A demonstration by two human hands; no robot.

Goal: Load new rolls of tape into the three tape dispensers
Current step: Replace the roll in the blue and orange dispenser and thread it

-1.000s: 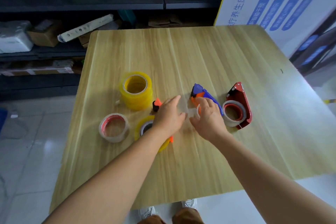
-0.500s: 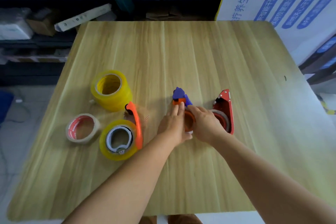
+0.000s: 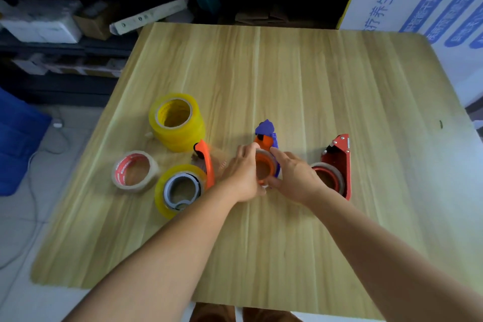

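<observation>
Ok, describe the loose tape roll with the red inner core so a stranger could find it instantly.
Start at the light wooden table and go to its left side, where the tape rolls cluster. The beige tape roll with a red printed core lies flat, farthest left and apart from the others. Its neighbours are yellow; it alone is pale and sits in no dispenser.
</observation>
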